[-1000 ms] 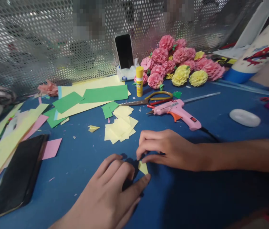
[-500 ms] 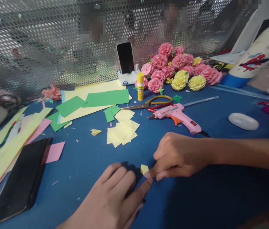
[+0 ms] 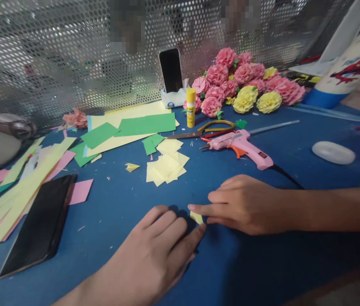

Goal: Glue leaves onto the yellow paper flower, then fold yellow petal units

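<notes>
A small folded piece of yellow paper (image 3: 196,217) lies on the blue table (image 3: 119,212) between my two hands. My right hand (image 3: 244,204) comes in from the right with its fingers stretched forward, the fingertips pressing on the paper. My left hand (image 3: 157,250) lies flat on the table below, fingers together, thumb tip touching the paper's lower edge. A loose pile of yellow paper squares (image 3: 166,163) sits just beyond the hands.
Pink glue gun (image 3: 240,144), scissors (image 3: 199,131), yellow glue stick (image 3: 191,107) and a heap of pink and yellow paper flowers (image 3: 247,89) lie further back. Green and yellow sheets (image 3: 135,127) at centre-left, a dark phone (image 3: 39,225) at left, a perforated metal screen (image 3: 71,55) behind.
My right hand went from a pinch on the yellow piece to fingers laid out flat over it. The left hand stayed beside the paper; the camera shifted slightly.
</notes>
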A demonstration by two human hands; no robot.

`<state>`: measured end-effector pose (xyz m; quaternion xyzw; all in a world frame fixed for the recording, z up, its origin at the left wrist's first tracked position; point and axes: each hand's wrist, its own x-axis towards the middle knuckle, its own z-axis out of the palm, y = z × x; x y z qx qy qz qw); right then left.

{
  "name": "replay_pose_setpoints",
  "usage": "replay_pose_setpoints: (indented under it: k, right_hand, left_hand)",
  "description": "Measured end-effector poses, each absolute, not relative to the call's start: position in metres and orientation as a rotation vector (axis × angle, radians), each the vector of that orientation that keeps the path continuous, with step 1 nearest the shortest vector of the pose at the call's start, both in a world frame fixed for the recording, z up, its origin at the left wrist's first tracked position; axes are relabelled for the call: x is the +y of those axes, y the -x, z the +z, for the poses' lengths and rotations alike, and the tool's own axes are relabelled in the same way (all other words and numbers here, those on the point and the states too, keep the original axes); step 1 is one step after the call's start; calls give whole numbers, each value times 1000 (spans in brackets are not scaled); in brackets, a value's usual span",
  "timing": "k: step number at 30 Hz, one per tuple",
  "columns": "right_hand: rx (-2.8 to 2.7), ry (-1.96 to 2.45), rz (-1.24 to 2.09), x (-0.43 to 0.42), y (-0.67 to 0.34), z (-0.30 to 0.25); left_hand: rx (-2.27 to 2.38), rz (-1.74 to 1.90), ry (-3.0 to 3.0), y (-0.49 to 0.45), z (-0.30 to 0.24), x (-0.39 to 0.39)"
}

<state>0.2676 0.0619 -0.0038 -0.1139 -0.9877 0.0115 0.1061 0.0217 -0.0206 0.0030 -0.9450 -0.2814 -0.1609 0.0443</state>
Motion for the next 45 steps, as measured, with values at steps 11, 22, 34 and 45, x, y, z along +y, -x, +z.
replay_pose_setpoints:
  k: [11, 22, 34, 45]
  right_hand:
    - [-2799, 275, 107, 67, -265, -16]
    - [-2838, 251, 148, 68, -266, -14]
    - [-2876, 221, 201, 72, -267, -12]
    - [-2931, 239, 264, 73, -267, -7]
  left_hand:
    - [-798, -464, 2873, -22, -5, -28]
    - [-830, -450, 2969, -21, 1, -24]
    - [-850, -388, 3033, -18, -4, -23]
    - [-857, -417, 3039, -18, -3, -22]
